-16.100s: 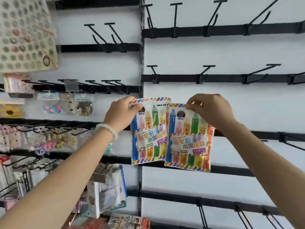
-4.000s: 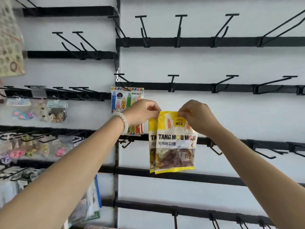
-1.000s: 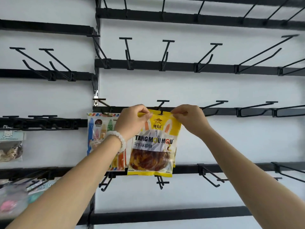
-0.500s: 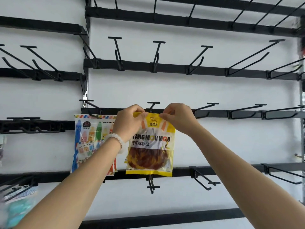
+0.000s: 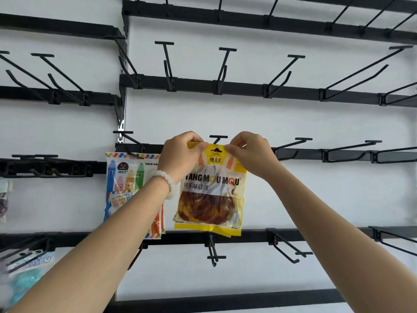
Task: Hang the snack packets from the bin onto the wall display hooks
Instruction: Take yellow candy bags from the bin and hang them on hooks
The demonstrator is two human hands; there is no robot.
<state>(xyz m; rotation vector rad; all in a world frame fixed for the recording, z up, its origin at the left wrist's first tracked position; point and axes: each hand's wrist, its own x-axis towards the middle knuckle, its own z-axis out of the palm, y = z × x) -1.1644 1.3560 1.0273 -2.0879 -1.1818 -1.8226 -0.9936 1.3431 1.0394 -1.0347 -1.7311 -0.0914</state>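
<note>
I hold yellow Tang Mou Mou snack packets point(image 5: 211, 193) up against the wall, at least two stacked together. My left hand point(image 5: 180, 154) pinches their top left corner and my right hand point(image 5: 250, 152) pinches the top right corner. The packets' top edge sits just below a black T-ended hook point(image 5: 217, 138) on the middle rail. Whether the hook passes through the hang hole I cannot tell. To the left, colourful pencil-candy packets point(image 5: 126, 181) hang from the neighbouring hook point(image 5: 126, 137), partly hidden by my left forearm.
Black rails point(image 5: 293, 90) cross the white wall, carrying several bare hooks above, right and below. A lower hook point(image 5: 214, 254) juts out under the yellow packets. Small hanging goods point(image 5: 29, 263) show blurred at the far left edge. The bin is out of view.
The yellow packets have stayed at the middle rail's hook, with both hands still pinching the top corners. The view has shifted slightly; the packets' top edge sits a touch closer under the hook.
</note>
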